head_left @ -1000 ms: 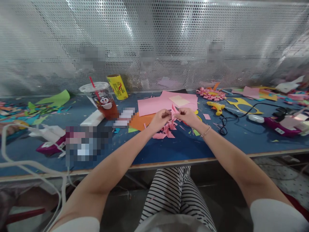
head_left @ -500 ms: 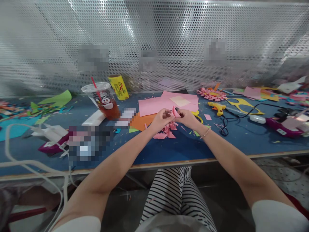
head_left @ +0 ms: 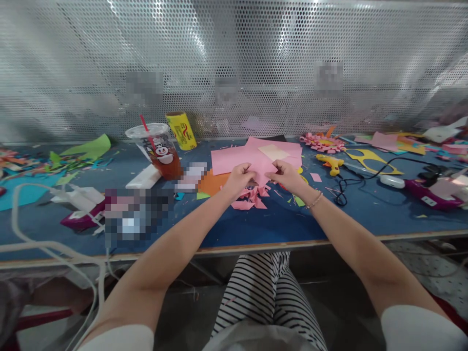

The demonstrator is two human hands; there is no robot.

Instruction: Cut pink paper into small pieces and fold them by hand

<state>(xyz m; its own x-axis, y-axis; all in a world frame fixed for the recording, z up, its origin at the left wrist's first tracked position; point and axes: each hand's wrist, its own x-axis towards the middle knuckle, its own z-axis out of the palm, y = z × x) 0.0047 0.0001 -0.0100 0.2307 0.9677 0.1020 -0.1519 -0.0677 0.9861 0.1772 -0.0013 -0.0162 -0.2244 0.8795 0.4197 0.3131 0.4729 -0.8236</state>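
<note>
A small pink paper piece (head_left: 261,176) is stretched between my two hands, above the table's middle. My left hand (head_left: 241,178) pinches its left edge between thumb and fingers. On the right edge, my right hand (head_left: 286,175) has the same kind of pinch. Cut pink scraps (head_left: 252,198) lie on the table just below the hands. Behind them are large pink sheets (head_left: 230,160) with a small cream paper (head_left: 274,151) on top. An orange sheet (head_left: 212,183) lies left of my left hand, and yellow scissor handles show partly behind my right hand.
On the blue table (head_left: 234,229), a drink cup (head_left: 164,155) and a yellow roll (head_left: 182,131) stand back left. A yellow glue gun (head_left: 332,165) with a black cable and a white-purple device (head_left: 431,193) lie right. White cables (head_left: 54,246) run along the left.
My hands have moved slightly apart. The pink piece, folded up between the fingers before, is now opened flat between them.
</note>
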